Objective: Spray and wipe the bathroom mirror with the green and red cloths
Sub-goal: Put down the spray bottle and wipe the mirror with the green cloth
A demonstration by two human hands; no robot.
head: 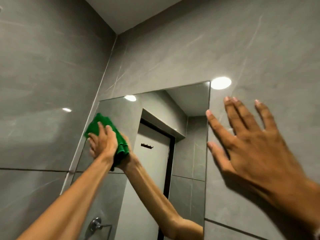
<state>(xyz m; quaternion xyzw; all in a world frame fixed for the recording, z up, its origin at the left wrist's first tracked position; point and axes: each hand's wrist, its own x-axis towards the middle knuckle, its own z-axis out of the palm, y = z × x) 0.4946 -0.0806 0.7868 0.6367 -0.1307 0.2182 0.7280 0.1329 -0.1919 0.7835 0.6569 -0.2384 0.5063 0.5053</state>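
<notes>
A frameless rectangular mirror hangs on the grey tiled wall. My left hand presses a folded green cloth flat against the mirror's upper left part; the arm's reflection meets it in the glass. My right hand is spread open with fingers apart, raised in front of the wall just right of the mirror's right edge, holding nothing. No red cloth and no spray bottle are in view.
Grey marble-look tiles cover both walls, meeting in a corner left of the mirror. A chrome towel ring mount is reflected low in the glass. The mirror also reflects a white door with a dark hook rail.
</notes>
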